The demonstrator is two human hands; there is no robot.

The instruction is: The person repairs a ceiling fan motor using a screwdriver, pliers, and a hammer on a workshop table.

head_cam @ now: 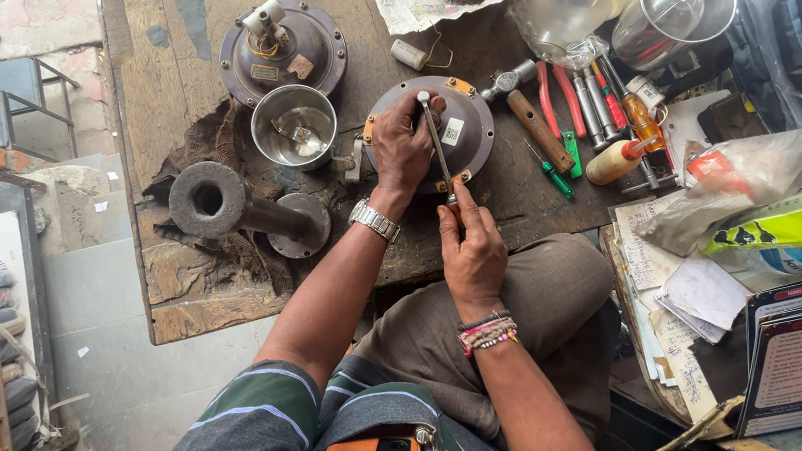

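Nearest me, his right hand grips a screwdriver slanting across the round motor cover on the wooden bench. His left hand presses down on that cover. Beside it, a steel cup holds small metal bits.

Bare wood lies open at the upper left of the workbench and along its lower edge. A steel bowl and iron pipe fitting crowd centre-left; hammer, pliers and screwdrivers block centre-right.
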